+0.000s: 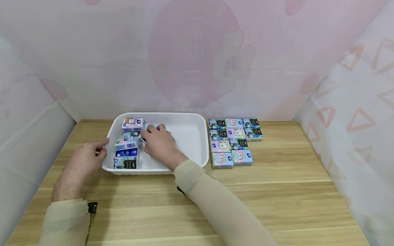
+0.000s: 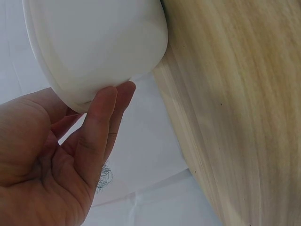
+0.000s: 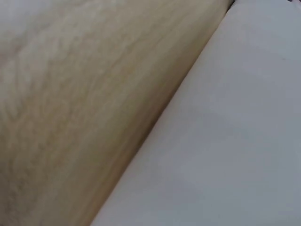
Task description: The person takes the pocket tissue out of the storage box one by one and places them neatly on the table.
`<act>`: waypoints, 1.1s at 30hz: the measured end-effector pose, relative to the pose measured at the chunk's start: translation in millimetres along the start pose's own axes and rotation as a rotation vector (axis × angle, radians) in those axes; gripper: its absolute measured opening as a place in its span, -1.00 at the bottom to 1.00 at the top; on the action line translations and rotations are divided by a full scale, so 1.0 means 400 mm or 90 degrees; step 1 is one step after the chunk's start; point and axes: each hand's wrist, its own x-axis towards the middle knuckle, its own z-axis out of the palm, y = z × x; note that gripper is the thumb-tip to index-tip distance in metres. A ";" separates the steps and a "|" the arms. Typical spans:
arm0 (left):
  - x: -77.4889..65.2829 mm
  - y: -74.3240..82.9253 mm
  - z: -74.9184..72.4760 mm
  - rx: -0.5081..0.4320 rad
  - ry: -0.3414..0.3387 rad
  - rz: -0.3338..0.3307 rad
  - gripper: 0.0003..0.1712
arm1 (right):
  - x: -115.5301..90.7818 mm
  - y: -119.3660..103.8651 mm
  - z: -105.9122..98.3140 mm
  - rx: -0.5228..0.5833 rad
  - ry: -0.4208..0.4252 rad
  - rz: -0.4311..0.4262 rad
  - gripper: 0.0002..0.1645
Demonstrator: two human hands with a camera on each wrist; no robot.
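Across the top of the head view spreads a pale, pink-patterned backdrop (image 1: 192, 51), and below it a wood-grain table (image 1: 175, 218) fills most of the lower frame. At centre left, toward the table's far edge, sits a white tray (image 1: 191, 138), probably kept within comfortable reach of both arms. The two sleeved forearms come up from the bottom edge, the right one slanting inward over the tray's near rim. At the tray's left end, the left hand (image 1: 81, 164) pinches the rim; the left wrist view shows two fingertips close together against the outer wall, a hold that seems meant to steady the tray. The right hand (image 1: 161, 144) reaches inside, back upward and fingers bent down beside the packs; its fingertips are hidden, so I cannot tell whether they pinch anything. Right of the tray, a block of ten packs (image 1: 220, 146) lies flat in rows, likely so that each is easy to pick out. Smaller still, a column of packs (image 1: 126, 153) runs along the tray's left side, the middle one tilted, apparently gathered there to leave the right side free.
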 end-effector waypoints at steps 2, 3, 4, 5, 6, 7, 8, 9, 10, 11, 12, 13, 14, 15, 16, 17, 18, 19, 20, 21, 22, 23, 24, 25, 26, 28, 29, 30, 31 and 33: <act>-0.001 0.001 0.000 -0.002 -0.001 0.001 -0.35 | -0.006 0.007 -0.003 -0.002 0.011 -0.002 -0.42; -0.002 0.001 0.001 -0.003 -0.002 0.000 -0.35 | -0.010 0.012 -0.005 -0.002 0.018 -0.003 -0.45; -0.003 0.001 0.001 -0.004 -0.002 0.000 -0.35 | -0.013 0.017 -0.007 -0.002 0.026 -0.005 -0.47; -0.004 0.001 0.001 -0.004 -0.003 -0.001 -0.35 | -0.017 0.022 -0.008 -0.001 0.035 -0.008 -0.50; -0.004 0.001 0.001 -0.005 -0.004 -0.001 -0.35 | -0.021 0.027 -0.010 0.001 0.044 -0.012 -0.53; -0.005 0.002 0.001 -0.006 -0.004 0.000 -0.35 | -0.026 0.033 -0.012 0.004 0.054 -0.015 -0.55; -0.005 0.002 0.001 -0.007 -0.005 0.000 -0.35 | -0.031 0.039 -0.014 0.009 0.063 -0.016 -0.58; -0.006 0.002 0.001 -0.008 -0.005 0.000 -0.35 | -0.036 0.046 -0.016 0.017 0.074 -0.018 -0.61; -0.007 0.002 0.001 -0.010 -0.005 0.001 -0.36 | -0.042 0.053 -0.018 0.024 0.084 -0.019 -0.62; -0.007 0.003 0.002 -0.011 -0.006 0.000 -0.35 | -0.047 0.060 -0.020 0.031 0.092 -0.019 -0.64; -0.007 0.003 0.002 -0.012 -0.006 0.000 -0.35 | -0.053 0.067 -0.021 0.038 0.100 -0.018 -0.66; -0.007 0.003 0.002 -0.012 -0.006 0.001 -0.35 | -0.059 0.075 -0.023 0.046 0.106 -0.016 -0.66; -0.007 0.003 0.002 -0.012 -0.007 0.000 -0.35 | -0.065 0.083 -0.026 0.052 0.112 -0.012 -0.66; -0.006 0.003 0.001 -0.011 -0.008 0.000 -0.35 | -0.071 0.091 -0.030 0.061 0.117 -0.010 -0.66; -0.006 0.003 0.001 -0.010 -0.009 0.000 -0.35 | -0.077 0.098 -0.034 0.068 0.121 -0.006 -0.66; -0.005 0.002 0.000 -0.009 -0.010 -0.001 -0.35 | -0.084 0.106 -0.038 0.075 0.127 -0.004 -0.65; -0.004 0.001 -0.001 -0.007 -0.009 0.000 -0.35 | -0.091 0.114 -0.042 0.082 0.132 0.000 -0.65; -0.004 0.000 -0.001 -0.006 -0.008 0.001 -0.35 | -0.097 0.122 -0.047 0.088 0.138 0.003 -0.65; -0.003 -0.001 -0.002 -0.006 -0.009 0.001 -0.36 | -0.104 0.130 -0.052 0.094 0.145 0.006 -0.65; -0.003 -0.001 -0.002 -0.005 -0.009 0.000 -0.36 | -0.110 0.138 -0.057 0.099 0.151 0.008 -0.66; -0.003 -0.002 -0.003 -0.005 -0.009 0.000 -0.36 | -0.117 0.146 -0.062 0.103 0.157 0.012 -0.67; -0.002 -0.003 -0.002 -0.005 -0.010 -0.002 -0.36 | -0.124 0.153 -0.066 0.108 0.162 0.015 -0.67; -0.002 -0.004 -0.002 -0.005 -0.011 -0.004 -0.35 | -0.130 0.160 -0.071 0.112 0.166 0.019 -0.68; -0.002 -0.004 -0.002 -0.006 -0.011 -0.005 -0.35 | -0.136 0.168 -0.076 0.116 0.170 0.023 -0.68; -0.002 -0.004 -0.001 -0.005 -0.011 -0.005 -0.35 | -0.142 0.175 -0.081 0.122 0.175 0.026 -0.69; -0.001 -0.005 -0.001 -0.003 -0.008 -0.004 -0.35 | -0.155 0.190 -0.090 0.130 0.180 0.033 -0.69; 0.000 -0.005 0.000 -0.002 -0.007 -0.004 -0.35 | -0.162 0.197 -0.094 0.134 0.184 0.035 -0.69; 0.000 -0.005 0.000 0.000 -0.006 -0.002 -0.35 | -0.169 0.205 -0.098 0.135 0.189 0.038 -0.70; 0.001 -0.004 0.000 0.002 -0.004 -0.001 -0.35 | -0.175 0.212 -0.102 0.138 0.193 0.040 -0.70; 0.002 -0.003 0.000 0.003 -0.004 0.000 -0.35 | -0.189 0.227 -0.109 0.143 0.199 0.047 -0.71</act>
